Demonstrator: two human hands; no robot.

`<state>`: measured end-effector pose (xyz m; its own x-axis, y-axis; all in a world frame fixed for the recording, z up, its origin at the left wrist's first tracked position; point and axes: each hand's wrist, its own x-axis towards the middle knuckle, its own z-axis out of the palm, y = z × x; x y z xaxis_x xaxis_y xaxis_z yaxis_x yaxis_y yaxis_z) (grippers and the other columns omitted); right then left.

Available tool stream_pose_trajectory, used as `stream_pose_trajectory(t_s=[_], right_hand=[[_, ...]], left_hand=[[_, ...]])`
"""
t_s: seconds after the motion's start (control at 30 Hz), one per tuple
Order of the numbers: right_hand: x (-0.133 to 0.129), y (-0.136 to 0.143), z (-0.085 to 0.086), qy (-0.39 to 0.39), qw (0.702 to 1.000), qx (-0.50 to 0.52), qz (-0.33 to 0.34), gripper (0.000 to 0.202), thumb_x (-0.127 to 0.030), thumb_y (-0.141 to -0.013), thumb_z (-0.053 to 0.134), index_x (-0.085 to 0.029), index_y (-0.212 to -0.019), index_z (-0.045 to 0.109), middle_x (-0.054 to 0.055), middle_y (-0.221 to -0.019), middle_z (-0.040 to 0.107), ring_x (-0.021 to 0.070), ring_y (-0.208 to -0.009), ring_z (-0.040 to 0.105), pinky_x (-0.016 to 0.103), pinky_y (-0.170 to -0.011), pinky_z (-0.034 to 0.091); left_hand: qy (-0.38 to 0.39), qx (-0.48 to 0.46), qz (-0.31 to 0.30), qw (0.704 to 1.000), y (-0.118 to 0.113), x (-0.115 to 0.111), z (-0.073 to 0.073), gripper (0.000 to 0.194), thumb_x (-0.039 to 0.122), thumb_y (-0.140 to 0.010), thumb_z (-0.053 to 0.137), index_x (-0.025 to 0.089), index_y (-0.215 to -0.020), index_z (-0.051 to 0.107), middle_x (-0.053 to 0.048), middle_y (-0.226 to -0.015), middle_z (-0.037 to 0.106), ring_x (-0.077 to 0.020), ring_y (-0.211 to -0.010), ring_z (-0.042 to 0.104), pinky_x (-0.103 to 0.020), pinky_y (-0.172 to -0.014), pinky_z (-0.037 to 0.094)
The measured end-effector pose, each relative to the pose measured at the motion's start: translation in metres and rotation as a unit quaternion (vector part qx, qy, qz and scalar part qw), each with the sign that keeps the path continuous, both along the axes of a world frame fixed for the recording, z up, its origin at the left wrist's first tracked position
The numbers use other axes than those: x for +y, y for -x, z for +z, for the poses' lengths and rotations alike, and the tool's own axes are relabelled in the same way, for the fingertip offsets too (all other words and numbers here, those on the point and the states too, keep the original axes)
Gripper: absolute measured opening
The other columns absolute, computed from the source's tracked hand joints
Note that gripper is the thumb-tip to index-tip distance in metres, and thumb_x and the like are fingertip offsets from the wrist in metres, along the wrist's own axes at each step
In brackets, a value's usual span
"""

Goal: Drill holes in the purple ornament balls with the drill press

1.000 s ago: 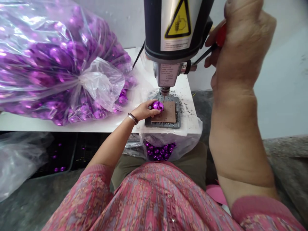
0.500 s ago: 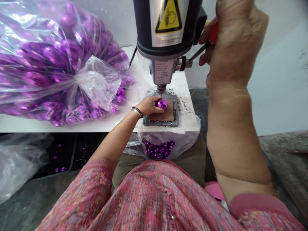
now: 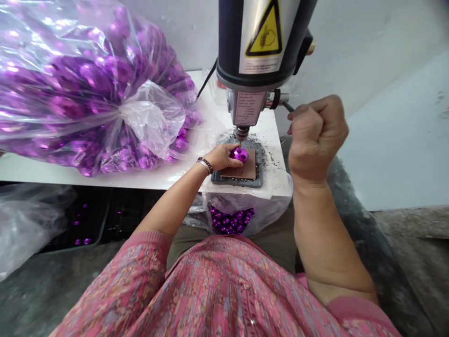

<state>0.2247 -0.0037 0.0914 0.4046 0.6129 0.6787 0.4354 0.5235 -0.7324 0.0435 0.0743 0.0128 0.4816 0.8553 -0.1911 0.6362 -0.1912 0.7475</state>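
Observation:
My left hand (image 3: 223, 157) pinches a shiny purple ball (image 3: 239, 155) on a brown board (image 3: 248, 169), which lies on the grey base plate (image 3: 258, 181) of a drill press. The drill press (image 3: 263, 47) has a black and silver body, and its thin bit (image 3: 240, 143) meets the top of the ball. At the right, my right hand (image 3: 317, 135) is closed around the end of the press's lever (image 3: 288, 106); its knob is hidden inside the fist.
A big clear bag (image 3: 84, 93) of purple balls fills the left of the white table (image 3: 157, 182). Dark shavings lie around the base plate. Smaller purple balls (image 3: 231, 221) sit in plastic below the table edge. Dark crates (image 3: 115, 220) are at the lower left.
My right hand has pulled the lever down, and the bit has come down to the ball. The view has shifted slightly. My left hand still holds the ball on the board.

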Motion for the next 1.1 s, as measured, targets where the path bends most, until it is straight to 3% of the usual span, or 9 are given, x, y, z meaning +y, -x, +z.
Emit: stream_pose_trajectory(t_s=[0.33,0.63,0.73,0.93,1.03,1.1], right_hand=[[0.002,0.003,-0.021,-0.035,0.999,0.002,-0.02,0.031,-0.042,-0.096,0.048,-0.016,-0.081,0.05,-0.003,-0.073,0.055,0.0016,-0.071,0.053,0.02,-0.073,0.045],[0.007,0.003,-0.055,-0.058,0.998,0.02,-0.027,0.034,-0.046,-0.097,0.048,-0.016,-0.081,0.05,-0.003,-0.074,0.057,0.0044,-0.073,0.06,0.024,-0.074,0.049],[0.011,0.003,-0.038,-0.06,0.997,0.032,-0.025,0.037,-0.047,-0.099,0.045,-0.016,-0.079,0.047,-0.003,-0.07,0.055,0.0037,-0.069,0.057,0.023,-0.071,0.046],[0.027,0.0,0.032,-0.029,0.996,0.081,0.013,0.036,-0.04,-0.098,0.049,-0.015,-0.073,0.046,-0.003,-0.063,0.052,0.001,-0.052,0.044,0.022,-0.058,0.036],[0.027,-0.001,0.039,-0.023,0.995,0.096,0.034,0.033,-0.033,-0.097,0.047,-0.015,-0.07,0.043,-0.004,-0.062,0.053,0.0013,-0.046,0.043,0.023,-0.051,0.031],[0.026,-0.001,0.034,-0.034,0.994,0.091,0.041,0.034,-0.033,-0.099,0.043,-0.015,-0.069,0.042,-0.004,-0.064,0.053,0.0008,-0.045,0.042,0.022,-0.049,0.029]], left_hand=[[0.003,-0.048,0.012,0.999,0.001,0.0,-0.012,0.067,0.029,-0.071,0.085,0.016,-0.135,0.071,-0.004,-0.111,0.077,-0.0202,-0.097,0.071,-0.032,-0.095,0.058],[-0.007,-0.062,-0.007,0.998,0.002,0.001,-0.013,0.057,0.033,-0.067,0.085,0.015,-0.12,0.075,0.0,-0.097,0.073,-0.0198,-0.093,0.066,-0.031,-0.09,0.055],[-0.003,-0.059,-0.009,0.998,0.001,0.003,-0.015,0.058,0.033,-0.069,0.084,0.016,-0.124,0.073,0.0,-0.099,0.074,-0.0198,-0.094,0.066,-0.031,-0.09,0.055],[-0.049,-0.065,-0.024,0.996,0.007,-0.012,-0.017,0.073,0.026,-0.068,0.085,0.017,-0.138,0.067,-0.007,-0.125,0.075,-0.0247,-0.111,0.069,-0.037,-0.102,0.055],[-0.075,-0.042,-0.072,0.994,0.033,-0.024,-0.012,0.073,0.019,-0.067,0.083,0.019,-0.139,0.068,-0.01,-0.134,0.073,-0.0241,-0.106,0.071,-0.036,-0.1,0.057],[-0.083,0.002,-0.062,0.995,0.06,-0.021,-0.007,0.062,0.015,-0.074,0.073,0.02,-0.136,0.071,-0.008,-0.129,0.076,-0.0214,-0.098,0.071,-0.035,-0.099,0.057]])
